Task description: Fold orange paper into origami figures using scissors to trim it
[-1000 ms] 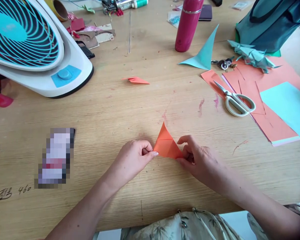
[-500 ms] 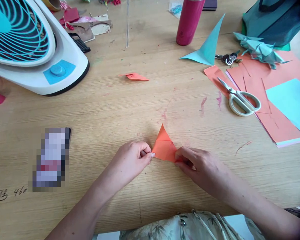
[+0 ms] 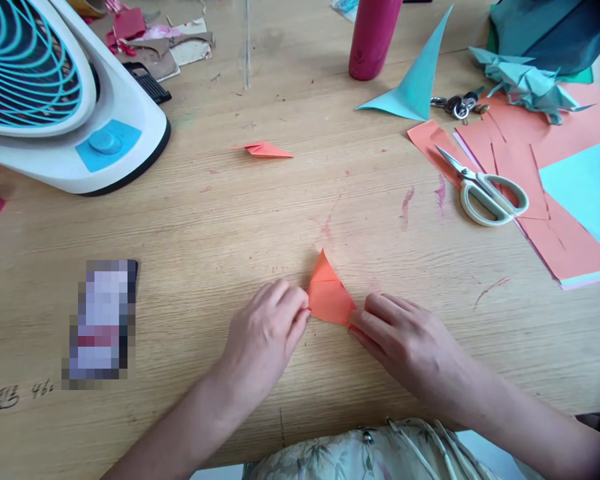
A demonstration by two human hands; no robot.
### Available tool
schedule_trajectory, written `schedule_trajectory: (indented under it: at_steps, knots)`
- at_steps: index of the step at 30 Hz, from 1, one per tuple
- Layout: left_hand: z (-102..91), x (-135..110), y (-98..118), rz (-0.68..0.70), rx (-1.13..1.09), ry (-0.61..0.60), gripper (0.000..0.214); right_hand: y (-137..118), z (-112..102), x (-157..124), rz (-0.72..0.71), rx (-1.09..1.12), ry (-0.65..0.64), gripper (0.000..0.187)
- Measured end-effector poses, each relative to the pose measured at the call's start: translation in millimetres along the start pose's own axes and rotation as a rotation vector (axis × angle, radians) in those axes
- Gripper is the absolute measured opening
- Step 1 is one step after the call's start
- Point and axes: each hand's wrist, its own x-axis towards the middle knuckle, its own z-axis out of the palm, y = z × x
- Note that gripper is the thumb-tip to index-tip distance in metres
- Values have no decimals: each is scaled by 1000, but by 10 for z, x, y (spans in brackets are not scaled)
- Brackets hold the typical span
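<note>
A small orange paper triangle [image 3: 327, 297], folded with a crease across it, lies flat on the wooden table [image 3: 280, 213] with its tip pointing away from me. My left hand [image 3: 265, 333] is closed, its fingertips pinching the triangle's left corner. My right hand [image 3: 405, 337] lies low on the table, fingers together, pressing and gripping the right corner. Both hands hold the paper down against the wood.
White-handled scissors [image 3: 485, 190] lie on orange sheets [image 3: 545, 227] beside a teal sheet [image 3: 585, 190] at right. A teal paper point [image 3: 417, 87], keys [image 3: 457, 105], a pink bottle [image 3: 373, 37], a small orange folded piece [image 3: 265, 150], a fan [image 3: 55, 100] and a phone [image 3: 103, 323] surround the work.
The triangle has gone from slightly lifted to flat on the table. My right hand has lowered onto its right corner, and my left hand has turned knuckles-up over the left corner.
</note>
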Motion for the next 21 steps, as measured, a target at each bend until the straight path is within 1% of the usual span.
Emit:
schedule_trajectory:
  at_steps: [1, 3, 4, 6, 8, 11, 16, 21]
  knots:
    - [30, -42, -9, 122, 16, 70, 13, -5, -12, -10, -49, -5, -2, 30]
    - [74, -128, -39, 336, 92, 158, 22, -14, -22, -35, -154, -13, 5, 36]
    - [85, -168, -58, 413, 147, 177, 25, -18, -18, -50, -198, -22, 16, 37]
    - [91, -236, -96, 511, 224, 158, 30, -24, 4, -88, -242, -37, 38, 37]
    - [88, -286, -121, 545, 258, 106, 35, -28, 33, -132, -233, -37, 35, 35]
    - [100, -325, -121, 531, 283, 58, 39, -31, 65, -199, -221, -48, 40, 34]
    - [149, -308, -51, 520, 348, 127, 34, -23, 88, -289, -228, -81, 53, 38]
    - [144, -207, 16, 540, 368, 145, 31, -9, 96, -297, -250, -102, 48, 38]
